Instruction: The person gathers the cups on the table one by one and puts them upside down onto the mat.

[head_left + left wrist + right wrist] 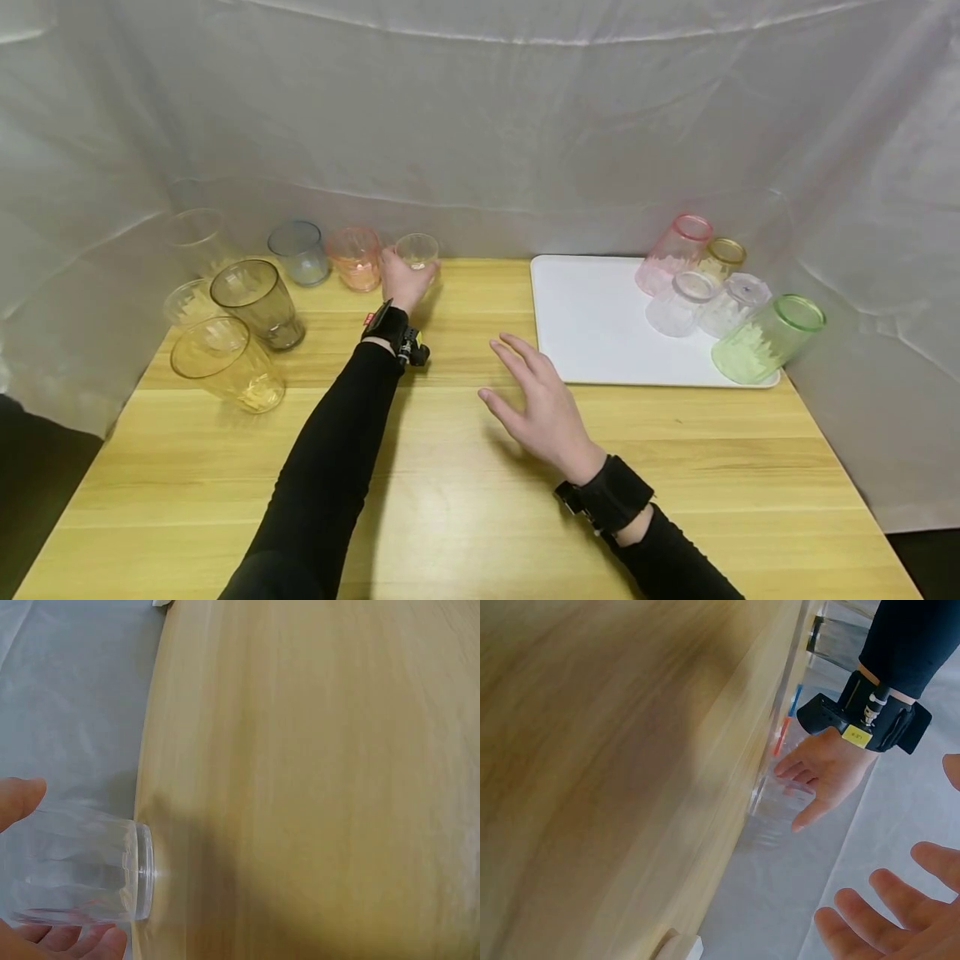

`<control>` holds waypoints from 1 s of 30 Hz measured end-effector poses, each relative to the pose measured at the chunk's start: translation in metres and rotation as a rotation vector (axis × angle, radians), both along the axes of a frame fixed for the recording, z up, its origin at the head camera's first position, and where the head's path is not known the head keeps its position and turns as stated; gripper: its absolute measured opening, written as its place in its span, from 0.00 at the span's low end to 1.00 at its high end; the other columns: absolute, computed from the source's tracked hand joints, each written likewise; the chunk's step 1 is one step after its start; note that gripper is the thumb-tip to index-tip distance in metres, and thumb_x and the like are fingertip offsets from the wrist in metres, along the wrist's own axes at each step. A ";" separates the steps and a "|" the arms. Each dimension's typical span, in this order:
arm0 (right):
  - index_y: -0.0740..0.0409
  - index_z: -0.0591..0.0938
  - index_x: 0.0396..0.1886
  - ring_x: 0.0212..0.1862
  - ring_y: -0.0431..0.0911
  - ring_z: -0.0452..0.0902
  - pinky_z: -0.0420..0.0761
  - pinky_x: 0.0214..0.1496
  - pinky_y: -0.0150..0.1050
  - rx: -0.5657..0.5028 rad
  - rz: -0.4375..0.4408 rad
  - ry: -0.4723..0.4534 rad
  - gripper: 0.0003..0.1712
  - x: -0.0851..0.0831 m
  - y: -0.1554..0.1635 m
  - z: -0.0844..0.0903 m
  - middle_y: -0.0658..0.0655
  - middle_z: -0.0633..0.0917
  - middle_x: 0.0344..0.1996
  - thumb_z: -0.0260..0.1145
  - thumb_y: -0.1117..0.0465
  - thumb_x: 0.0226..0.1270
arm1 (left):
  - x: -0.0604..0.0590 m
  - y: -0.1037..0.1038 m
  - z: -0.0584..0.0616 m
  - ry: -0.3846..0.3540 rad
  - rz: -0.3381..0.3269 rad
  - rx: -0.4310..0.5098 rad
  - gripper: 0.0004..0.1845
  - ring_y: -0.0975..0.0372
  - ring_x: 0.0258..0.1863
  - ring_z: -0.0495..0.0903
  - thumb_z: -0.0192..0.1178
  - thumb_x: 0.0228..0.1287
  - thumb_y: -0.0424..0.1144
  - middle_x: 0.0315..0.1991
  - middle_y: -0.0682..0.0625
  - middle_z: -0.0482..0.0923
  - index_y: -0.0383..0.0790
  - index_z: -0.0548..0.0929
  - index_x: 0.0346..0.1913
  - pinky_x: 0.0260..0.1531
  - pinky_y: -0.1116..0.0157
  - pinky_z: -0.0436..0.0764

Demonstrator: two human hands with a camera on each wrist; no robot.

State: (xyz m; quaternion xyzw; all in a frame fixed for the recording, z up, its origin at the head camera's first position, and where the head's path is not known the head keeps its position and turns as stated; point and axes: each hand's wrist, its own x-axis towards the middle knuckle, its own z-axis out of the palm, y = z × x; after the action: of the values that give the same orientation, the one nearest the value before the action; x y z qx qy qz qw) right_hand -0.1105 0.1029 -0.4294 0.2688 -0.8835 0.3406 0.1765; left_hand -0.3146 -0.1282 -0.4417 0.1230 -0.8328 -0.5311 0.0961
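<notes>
My left hand is at the far edge of the table, holding a small clear glass between thumb and fingers. In the left wrist view the thumb lies on one side of the clear glass and the fingertips on the other, its thick base at the table surface. An orange glass stands just left of this hand, with a blue glass beyond it. My right hand hovers over the middle of the table, fingers spread and holding nothing.
A white tray lies at the back right, several glasses upside down on it, among them a green glass and a pink glass. At the left stand a grey-brown glass, a yellow glass and clear ones. A grey curtain hangs behind.
</notes>
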 end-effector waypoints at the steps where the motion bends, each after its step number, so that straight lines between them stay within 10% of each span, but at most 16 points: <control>1: 0.59 0.72 0.76 0.73 0.60 0.69 0.73 0.72 0.59 -0.001 -0.001 -0.004 0.39 0.000 0.000 0.000 0.64 0.72 0.73 0.73 0.53 0.69 | 0.000 -0.001 0.000 0.004 0.001 0.000 0.45 0.45 0.71 0.66 0.74 0.62 0.44 0.70 0.33 0.64 0.27 0.61 0.72 0.75 0.55 0.65; 19: 0.60 0.70 0.77 0.75 0.58 0.65 0.67 0.77 0.58 -0.103 -0.028 -0.078 0.38 -0.004 0.003 0.006 0.64 0.71 0.74 0.72 0.55 0.71 | 0.017 -0.003 0.007 0.050 -0.016 0.123 0.42 0.47 0.71 0.67 0.73 0.63 0.43 0.70 0.36 0.66 0.30 0.62 0.72 0.75 0.54 0.66; 30: 0.63 0.70 0.76 0.76 0.57 0.66 0.67 0.77 0.56 -0.238 -0.015 -0.012 0.38 -0.015 0.002 0.019 0.63 0.71 0.74 0.73 0.61 0.69 | 0.049 0.003 0.037 0.108 -0.044 0.319 0.43 0.48 0.69 0.67 0.75 0.63 0.47 0.69 0.38 0.65 0.32 0.62 0.71 0.71 0.54 0.71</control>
State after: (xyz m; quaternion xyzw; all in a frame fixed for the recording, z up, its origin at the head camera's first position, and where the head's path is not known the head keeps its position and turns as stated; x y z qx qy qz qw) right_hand -0.1257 0.1052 -0.4107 0.2375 -0.8399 0.4433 0.2043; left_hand -0.2652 -0.1255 -0.4045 0.0899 -0.7340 -0.6644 0.1084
